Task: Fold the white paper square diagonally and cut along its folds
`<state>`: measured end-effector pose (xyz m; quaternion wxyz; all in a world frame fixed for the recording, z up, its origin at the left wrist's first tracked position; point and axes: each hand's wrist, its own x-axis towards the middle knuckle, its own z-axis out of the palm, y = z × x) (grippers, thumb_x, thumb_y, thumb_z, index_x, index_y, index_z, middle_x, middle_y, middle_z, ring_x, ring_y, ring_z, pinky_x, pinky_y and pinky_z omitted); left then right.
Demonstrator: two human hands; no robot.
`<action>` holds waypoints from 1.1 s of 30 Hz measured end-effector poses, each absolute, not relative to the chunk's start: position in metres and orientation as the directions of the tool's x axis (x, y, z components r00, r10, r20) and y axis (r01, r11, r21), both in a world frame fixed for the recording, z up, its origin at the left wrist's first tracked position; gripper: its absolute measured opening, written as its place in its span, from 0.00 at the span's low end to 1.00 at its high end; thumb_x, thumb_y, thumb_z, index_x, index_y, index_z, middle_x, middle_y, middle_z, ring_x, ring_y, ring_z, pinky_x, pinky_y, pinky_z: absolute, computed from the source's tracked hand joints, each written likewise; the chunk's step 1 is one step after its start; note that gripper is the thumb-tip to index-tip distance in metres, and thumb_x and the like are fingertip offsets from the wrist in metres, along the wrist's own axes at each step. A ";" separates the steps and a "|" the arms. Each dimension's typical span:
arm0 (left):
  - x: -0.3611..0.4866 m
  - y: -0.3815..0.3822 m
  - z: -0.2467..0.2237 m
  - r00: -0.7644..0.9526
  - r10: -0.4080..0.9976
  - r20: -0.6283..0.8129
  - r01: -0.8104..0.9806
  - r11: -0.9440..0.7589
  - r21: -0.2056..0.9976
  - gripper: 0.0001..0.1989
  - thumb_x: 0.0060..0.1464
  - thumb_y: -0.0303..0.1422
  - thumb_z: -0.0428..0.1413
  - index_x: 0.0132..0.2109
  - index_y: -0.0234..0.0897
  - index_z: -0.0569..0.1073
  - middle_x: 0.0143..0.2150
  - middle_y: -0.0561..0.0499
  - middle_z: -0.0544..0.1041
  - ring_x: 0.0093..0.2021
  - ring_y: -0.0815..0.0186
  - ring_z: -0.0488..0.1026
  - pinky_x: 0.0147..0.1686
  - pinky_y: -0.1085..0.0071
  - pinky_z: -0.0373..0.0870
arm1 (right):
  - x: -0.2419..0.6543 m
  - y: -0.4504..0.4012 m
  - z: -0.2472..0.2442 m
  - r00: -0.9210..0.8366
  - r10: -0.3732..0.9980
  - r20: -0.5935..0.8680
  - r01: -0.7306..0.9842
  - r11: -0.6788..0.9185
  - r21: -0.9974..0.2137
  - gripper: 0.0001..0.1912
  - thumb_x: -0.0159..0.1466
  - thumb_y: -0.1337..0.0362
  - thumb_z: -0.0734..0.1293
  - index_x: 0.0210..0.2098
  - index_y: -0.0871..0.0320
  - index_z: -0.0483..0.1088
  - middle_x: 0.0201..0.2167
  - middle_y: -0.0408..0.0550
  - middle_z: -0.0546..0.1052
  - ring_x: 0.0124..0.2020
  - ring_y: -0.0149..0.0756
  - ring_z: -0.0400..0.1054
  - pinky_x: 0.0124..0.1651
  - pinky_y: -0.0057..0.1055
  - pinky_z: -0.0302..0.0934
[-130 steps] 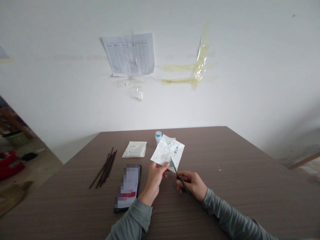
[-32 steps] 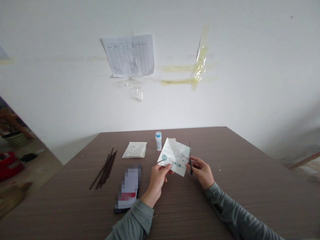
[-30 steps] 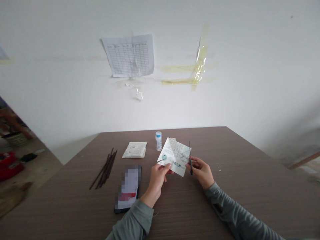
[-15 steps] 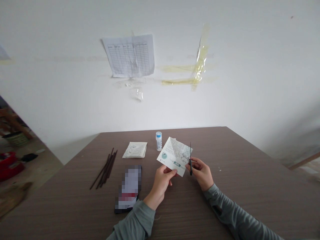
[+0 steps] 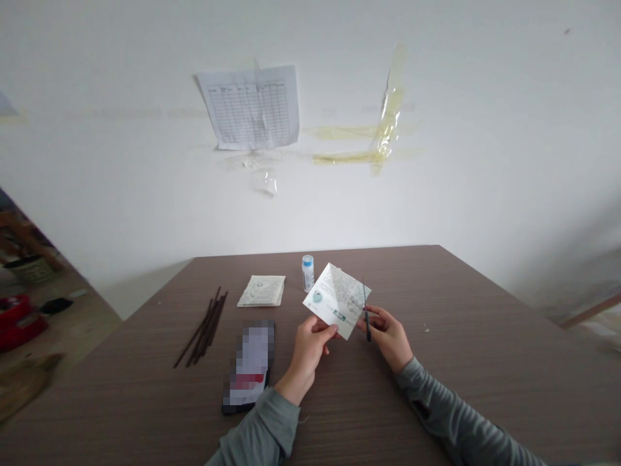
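Observation:
My left hand (image 5: pixel 310 343) pinches the lower edge of a pale, creased square sheet of printed paper (image 5: pixel 334 298), thumb on top. The sheet is held tilted above the table, with a round greenish mark and a small green label on it. My right hand (image 5: pixel 388 336) is closed around the dark handles of what look like scissors (image 5: pixel 367 323), seen edge-on. Their thin blade points upward across the sheet's right edge. Whether the blades are apart cannot be made out.
Behind the sheet stands a small clear bottle with a blue cap (image 5: pixel 308 273). Left of it lies a folded paper packet (image 5: pixel 262 291). Several thin dark sticks (image 5: pixel 206 333) and a phone (image 5: pixel 250 366) rest on the brown table (image 5: pixel 466 369). A wall (image 5: pixel 460 162) rises behind.
Both hands, the sheet and the scissors have shifted slightly left. The sheet is tilted a little differently, and the blade overlaps its right side a bit more. The grips remain the same.

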<state>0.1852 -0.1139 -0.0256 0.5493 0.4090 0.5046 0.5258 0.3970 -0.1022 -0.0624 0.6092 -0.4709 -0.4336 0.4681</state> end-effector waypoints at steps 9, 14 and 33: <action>0.173 -0.110 -0.014 -0.180 0.979 -0.099 -0.138 0.074 0.988 0.12 0.48 0.32 0.80 0.37 0.40 0.88 0.36 0.45 0.94 0.36 0.55 0.91 0.22 0.76 0.66 | 0.402 -0.108 -0.068 0.144 0.985 0.092 0.001 0.093 -0.996 0.27 0.56 0.39 0.88 0.44 0.53 0.92 0.28 0.47 0.87 0.31 0.45 0.80 0.38 0.40 0.74; 0.169 -0.109 -0.014 -0.198 0.977 -0.081 -0.149 0.052 0.987 0.12 0.48 0.32 0.81 0.38 0.40 0.88 0.37 0.45 0.93 0.38 0.54 0.92 0.24 0.75 0.69 | 0.404 -0.109 -0.069 0.137 0.984 0.113 0.052 0.106 -0.993 0.28 0.57 0.39 0.87 0.45 0.53 0.94 0.29 0.47 0.87 0.31 0.44 0.78 0.40 0.41 0.74; 0.163 -0.108 -0.015 -0.250 0.967 -0.044 -0.184 -0.003 0.983 0.17 0.47 0.40 0.83 0.40 0.41 0.88 0.39 0.45 0.94 0.42 0.53 0.94 0.27 0.74 0.72 | 0.395 -0.130 -0.057 -0.246 0.969 -0.012 0.017 -0.008 -1.000 0.33 0.54 0.40 0.95 0.49 0.55 0.93 0.33 0.48 0.92 0.33 0.46 0.85 0.40 0.39 0.78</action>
